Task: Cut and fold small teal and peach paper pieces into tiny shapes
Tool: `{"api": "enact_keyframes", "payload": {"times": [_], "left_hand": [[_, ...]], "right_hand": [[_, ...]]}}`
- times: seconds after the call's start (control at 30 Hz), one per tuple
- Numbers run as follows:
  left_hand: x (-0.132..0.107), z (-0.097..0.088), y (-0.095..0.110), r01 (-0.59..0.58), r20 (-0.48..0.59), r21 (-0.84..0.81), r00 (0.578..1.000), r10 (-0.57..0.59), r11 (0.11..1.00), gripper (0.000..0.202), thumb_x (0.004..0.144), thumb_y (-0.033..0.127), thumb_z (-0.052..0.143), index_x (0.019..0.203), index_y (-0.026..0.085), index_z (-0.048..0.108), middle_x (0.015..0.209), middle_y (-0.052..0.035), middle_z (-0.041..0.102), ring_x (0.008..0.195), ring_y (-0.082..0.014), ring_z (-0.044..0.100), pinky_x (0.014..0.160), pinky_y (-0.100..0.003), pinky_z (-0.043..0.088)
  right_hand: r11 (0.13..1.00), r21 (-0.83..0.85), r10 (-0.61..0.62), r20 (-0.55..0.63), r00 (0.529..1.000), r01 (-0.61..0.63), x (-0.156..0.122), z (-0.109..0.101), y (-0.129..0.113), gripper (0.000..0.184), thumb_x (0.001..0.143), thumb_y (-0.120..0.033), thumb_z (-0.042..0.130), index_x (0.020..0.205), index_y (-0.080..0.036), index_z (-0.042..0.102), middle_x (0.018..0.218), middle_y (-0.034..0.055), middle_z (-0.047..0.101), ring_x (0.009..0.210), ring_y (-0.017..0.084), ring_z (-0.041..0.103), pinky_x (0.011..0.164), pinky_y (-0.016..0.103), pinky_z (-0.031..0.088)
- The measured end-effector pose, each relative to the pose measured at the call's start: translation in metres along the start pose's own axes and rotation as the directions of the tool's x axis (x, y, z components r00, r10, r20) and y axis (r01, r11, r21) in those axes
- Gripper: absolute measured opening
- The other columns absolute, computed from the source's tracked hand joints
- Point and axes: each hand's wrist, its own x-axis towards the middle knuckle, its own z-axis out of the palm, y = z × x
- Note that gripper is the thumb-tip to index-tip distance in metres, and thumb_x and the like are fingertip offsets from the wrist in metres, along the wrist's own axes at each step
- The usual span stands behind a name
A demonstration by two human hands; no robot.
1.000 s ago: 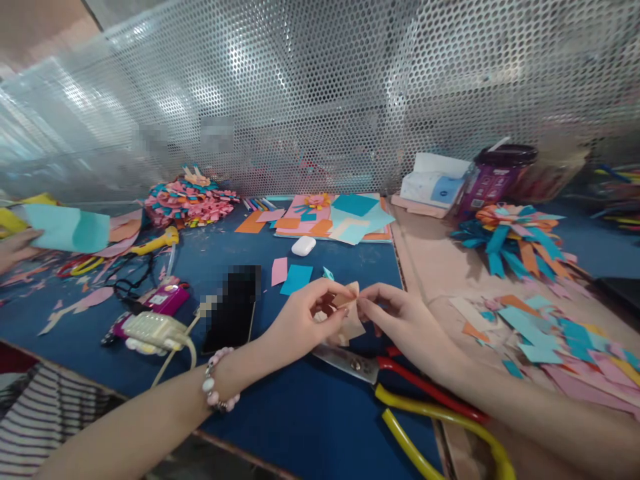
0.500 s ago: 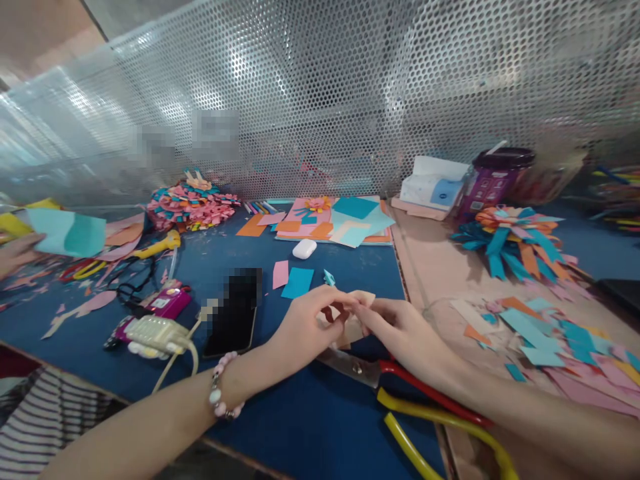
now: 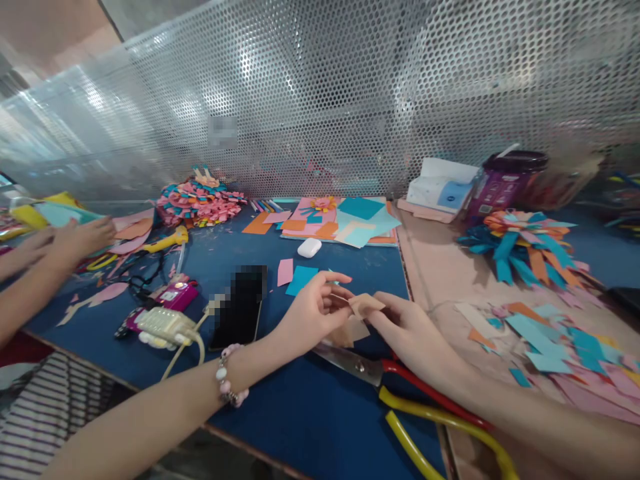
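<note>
A small beige paper piece (image 3: 367, 305), bent or folded, is held between my two hands above the blue table. My left hand (image 3: 313, 308), with a bead bracelet at the wrist, pinches its left side; the index finger is lifted. My right hand (image 3: 411, 328) grips its right side between thumb and fingers. Another beige paper (image 3: 354, 331) shows just below my hands. Large scissors (image 3: 357, 365) with red and yellow handles lie under my right hand and forearm. A blue paper square (image 3: 301, 280) and a pink paper piece (image 3: 285, 272) lie beyond my left hand.
A phone (image 3: 240, 313) and a cream cable (image 3: 200, 340) lie left of my hands. Behind are a white earbud case (image 3: 309, 248) and stacked coloured papers (image 3: 360, 223). Right are paper scraps (image 3: 545, 333) and a paper-strip pompom (image 3: 525, 247). Another person's hands (image 3: 75, 240) work at left.
My fingers have spread apart somewhat, so more of the beige paper shows between them. My left index finger has lifted. The other person's hands have moved further into view at the left.
</note>
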Motion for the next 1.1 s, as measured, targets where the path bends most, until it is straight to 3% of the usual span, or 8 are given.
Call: {"api": "enact_keyframes", "payload": {"times": [0.1, 0.23, 0.43, 0.73, 0.93, 1.1], "left_hand": [[0.0000, 0.0009, 0.0010, 0.030, 0.015, -0.022, 0.999, -0.030, 0.999, 0.037, 0.073, 0.013, 0.062, 0.108, 0.015, 0.049, 0.094, -0.0058, 0.059, 0.085, -0.0148, 0.061, 0.081, -0.032, 0.049], [-0.0017, 0.0019, 0.0011, -0.013, 0.042, -0.026, 0.999, 0.014, 1.000, 0.035, 0.075, 0.017, 0.063, 0.107, 0.015, 0.050, 0.095, -0.0064, 0.059, 0.088, -0.0154, 0.060, 0.084, -0.032, 0.048], [-0.0007, 0.0020, -0.0035, -0.053, -0.011, 0.090, 0.998, 0.054, 0.995, 0.029, 0.077, 0.021, 0.061, 0.104, 0.015, 0.053, 0.092, -0.0063, 0.060, 0.091, -0.0176, 0.059, 0.083, -0.034, 0.048], [0.0004, 0.0043, -0.0036, -0.059, 0.001, 0.063, 0.998, 0.059, 0.996, 0.032, 0.076, 0.020, 0.064, 0.104, 0.015, 0.051, 0.089, -0.0056, 0.060, 0.087, -0.0166, 0.059, 0.081, -0.032, 0.048], [-0.0018, 0.0047, 0.0015, 0.016, 0.034, 0.062, 0.999, -0.018, 0.998, 0.039, 0.074, 0.023, 0.067, 0.106, 0.015, 0.047, 0.088, -0.0053, 0.061, 0.085, -0.0166, 0.061, 0.081, -0.032, 0.047], [-0.0040, 0.0052, 0.0038, -0.008, 0.026, 0.112, 1.000, 0.006, 0.994, 0.036, 0.076, 0.025, 0.064, 0.107, 0.016, 0.047, 0.088, -0.0049, 0.062, 0.086, -0.0176, 0.061, 0.080, -0.032, 0.046]], "right_hand": [[1.000, -0.009, -0.016, 0.002, 1.000, 0.016, 0.0004, 0.0002, 0.0012, 0.023, 0.085, -0.032, 0.043, 0.067, -0.019, 0.048, 0.062, -0.0041, 0.042, 0.059, 0.012, 0.038, 0.052, 0.025, 0.028], [0.999, -0.023, -0.038, -0.001, 0.999, 0.038, 0.0007, 0.0011, 0.0041, 0.020, 0.085, -0.028, 0.042, 0.067, -0.019, 0.047, 0.063, -0.0040, 0.044, 0.060, 0.012, 0.041, 0.053, 0.025, 0.028], [0.994, -0.085, -0.073, -0.022, 0.997, 0.071, -0.0009, 0.0033, 0.0058, 0.024, 0.086, -0.026, 0.042, 0.063, -0.020, 0.036, 0.058, -0.0058, 0.036, 0.057, 0.011, 0.036, 0.052, 0.024, 0.027], [0.995, -0.033, -0.096, -0.049, 0.994, 0.094, 0.0021, 0.0053, 0.0071, 0.012, 0.088, -0.030, 0.044, 0.081, -0.021, 0.046, 0.065, -0.0045, 0.043, 0.060, 0.012, 0.041, 0.053, 0.025, 0.032], [0.990, 0.011, -0.143, -0.050, 0.988, 0.144, -0.0014, 0.0059, 0.0085, 0.007, 0.087, -0.027, 0.048, 0.084, -0.021, 0.047, 0.065, -0.0051, 0.041, 0.059, 0.012, 0.039, 0.053, 0.025, 0.032], [0.988, 0.025, -0.149, -0.039, 0.988, 0.150, -0.0042, 0.0034, 0.0076, 0.007, 0.087, -0.028, 0.049, 0.085, -0.021, 0.048, 0.068, -0.0039, 0.045, 0.061, 0.012, 0.042, 0.053, 0.025, 0.034]]}}
